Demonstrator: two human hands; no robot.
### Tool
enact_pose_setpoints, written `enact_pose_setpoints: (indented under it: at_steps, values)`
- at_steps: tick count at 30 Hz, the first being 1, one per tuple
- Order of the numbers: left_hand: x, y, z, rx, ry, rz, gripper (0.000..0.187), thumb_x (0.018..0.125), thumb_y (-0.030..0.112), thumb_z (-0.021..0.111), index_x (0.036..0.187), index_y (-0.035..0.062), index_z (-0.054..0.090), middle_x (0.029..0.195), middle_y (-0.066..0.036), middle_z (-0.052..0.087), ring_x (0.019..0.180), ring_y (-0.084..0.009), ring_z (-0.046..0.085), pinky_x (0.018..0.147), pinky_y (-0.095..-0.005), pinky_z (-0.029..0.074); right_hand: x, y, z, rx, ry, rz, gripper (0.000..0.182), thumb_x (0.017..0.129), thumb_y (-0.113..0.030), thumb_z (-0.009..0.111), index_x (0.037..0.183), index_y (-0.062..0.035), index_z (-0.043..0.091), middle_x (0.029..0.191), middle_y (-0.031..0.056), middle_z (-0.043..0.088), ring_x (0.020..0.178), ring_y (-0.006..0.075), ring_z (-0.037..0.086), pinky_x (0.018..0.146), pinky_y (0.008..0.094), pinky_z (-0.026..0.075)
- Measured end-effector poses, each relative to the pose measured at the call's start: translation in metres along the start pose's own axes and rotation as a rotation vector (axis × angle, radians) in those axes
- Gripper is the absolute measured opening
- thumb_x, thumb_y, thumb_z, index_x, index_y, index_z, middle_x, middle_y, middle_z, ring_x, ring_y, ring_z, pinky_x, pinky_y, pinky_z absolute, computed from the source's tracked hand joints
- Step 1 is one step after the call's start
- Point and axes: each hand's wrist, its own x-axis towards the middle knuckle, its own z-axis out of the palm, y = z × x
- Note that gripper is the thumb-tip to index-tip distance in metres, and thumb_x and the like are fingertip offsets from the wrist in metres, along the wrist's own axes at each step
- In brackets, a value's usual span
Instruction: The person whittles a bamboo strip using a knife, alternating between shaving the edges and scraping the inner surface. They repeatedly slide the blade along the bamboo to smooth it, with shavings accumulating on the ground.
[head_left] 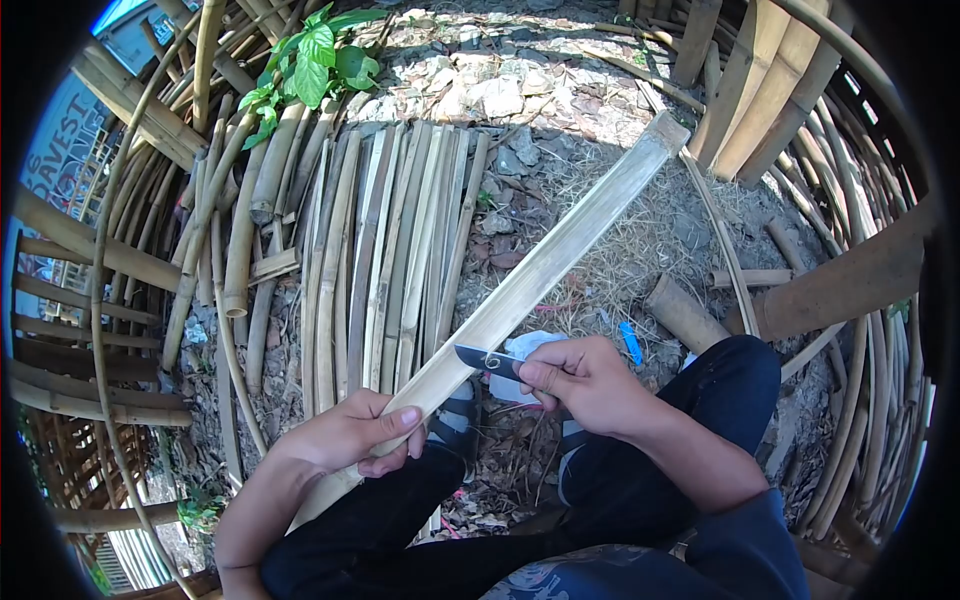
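A long split bamboo strip runs diagonally from my lap up to the far right, its pale inner face turned up. My left hand wraps round its lower part, thumb on top. In my right hand is a short dark knife with a pale mark on its blade. The blade points left, and its tip overlaps the strip's edge a little above my left hand. My fingers hide the knife's handle.
Many split bamboo strips lie side by side ahead on the left. Bamboo poles are stacked beyond them, near a leafy green plant. A blue object and a cut bamboo piece lie on the littered ground at right.
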Motion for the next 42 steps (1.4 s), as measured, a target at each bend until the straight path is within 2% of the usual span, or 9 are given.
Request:
enact_pose_setpoints:
  at_steps: [2, 6, 8, 10, 14, 19, 22, 33, 42]
  values:
    - [0.0, -0.002, -0.001, -0.028, -0.014, 0.016, 0.05, 0.101, 0.042, 0.053, 0.082, -0.0029, 0.063, 0.051, -0.002, 0.047, 0.042, -0.0094, 0.043, 0.043, -0.0258, 0.037, 0.001, 0.005, -0.002, -0.053, 0.053, -0.089, 0.023, 0.099, -0.014, 0.059, 0.086, 0.0032, 0.067, 0.06, -0.0016, 0.053, 0.056, 0.0056, 0.045, 0.052, 0.0235, 0.036]
    - [-0.003, -0.007, -0.003, -0.026, 0.016, 0.012, 0.05, 0.1, 0.042, 0.054, 0.082, -0.0034, 0.063, 0.051, -0.003, 0.047, 0.042, -0.0097, 0.043, 0.043, -0.0262, 0.037, 0.0, -0.01, -0.024, -0.066, 0.144, -0.045, 0.023, 0.099, -0.016, 0.059, 0.088, 0.002, 0.067, 0.061, -0.0017, 0.052, 0.055, 0.0054, 0.044, 0.051, 0.0231, 0.035]
    - [-0.003, -0.012, -0.005, -0.042, 0.011, -0.039, 0.05, 0.1, 0.042, 0.055, 0.083, -0.0038, 0.063, 0.051, -0.003, 0.048, 0.042, -0.0101, 0.043, 0.042, -0.0262, 0.036, 0.002, -0.01, -0.037, 0.133, 0.266, -0.043, 0.026, 0.1, -0.023, 0.057, 0.088, -0.0005, 0.065, 0.063, -0.0001, 0.054, 0.052, 0.0049, 0.043, 0.047, 0.0209, 0.032]
    - [-0.004, -0.016, -0.008, -0.039, -0.012, -0.043, 0.047, 0.101, 0.04, 0.052, 0.084, -0.002, 0.063, 0.052, -0.002, 0.049, 0.042, -0.0093, 0.045, 0.042, -0.025, 0.036, 0.002, -0.01, -0.045, 0.12, 0.285, -0.054, 0.027, 0.101, -0.025, 0.056, 0.088, -0.0016, 0.064, 0.062, -0.0004, 0.052, 0.05, 0.0051, 0.041, 0.045, 0.0199, 0.03]
    - [-0.002, -0.014, -0.006, -0.032, -0.045, -0.042, 0.046, 0.103, 0.04, 0.05, 0.085, 0.0001, 0.063, 0.053, -0.002, 0.05, 0.043, -0.0081, 0.047, 0.041, -0.0232, 0.036, -0.004, -0.011, -0.025, 0.102, 0.218, -0.017, 0.028, 0.101, -0.025, 0.057, 0.089, -0.0013, 0.065, 0.063, -0.0002, 0.053, 0.051, 0.0049, 0.041, 0.046, 0.0204, 0.031]
    - [-0.001, -0.009, -0.001, -0.013, -0.075, -0.036, 0.047, 0.103, 0.041, 0.049, 0.085, 0.0007, 0.063, 0.054, -0.001, 0.051, 0.044, -0.0079, 0.048, 0.041, -0.0227, 0.036, -0.007, 0.01, 0.015, -0.028, -0.155, -0.002, 0.027, 0.101, -0.019, 0.056, 0.084, -0.0005, 0.064, 0.06, -0.0022, 0.05, 0.055, 0.0056, 0.044, 0.051, 0.0241, 0.034]
    - [-0.001, -0.008, -0.001, 0.0, -0.074, -0.038, 0.047, 0.103, 0.042, 0.049, 0.085, 0.0011, 0.063, 0.054, -0.001, 0.051, 0.044, -0.0079, 0.048, 0.041, -0.0226, 0.036, -0.006, 0.018, 0.024, -0.021, -0.197, 0.015, 0.027, 0.101, -0.019, 0.056, 0.084, 0.0002, 0.064, 0.06, -0.0018, 0.05, 0.055, 0.0058, 0.044, 0.052, 0.0248, 0.035]
    - [-0.002, -0.012, -0.005, -0.02, -0.025, -0.022, 0.044, 0.103, 0.039, 0.049, 0.086, 0.001, 0.063, 0.054, -0.001, 0.05, 0.044, -0.0085, 0.046, 0.042, -0.0243, 0.038, 0.001, 0.002, -0.004, 0.056, 0.052, 0.008, 0.027, 0.101, -0.016, 0.055, 0.082, 0.002, 0.064, 0.057, -0.0021, 0.048, 0.052, 0.0055, 0.039, 0.049, 0.0247, 0.031]
    - [-0.003, -0.01, -0.005, -0.011, -0.017, -0.031, 0.045, 0.103, 0.039, 0.049, 0.085, 0.0001, 0.062, 0.054, -0.002, 0.049, 0.043, -0.0089, 0.044, 0.042, -0.0246, 0.037, 0.002, -0.006, -0.014, 0.074, 0.055, 0.06, 0.025, 0.099, -0.019, 0.059, 0.088, 0.0017, 0.067, 0.061, -0.0017, 0.053, 0.054, 0.0054, 0.042, 0.05, 0.0228, 0.033]
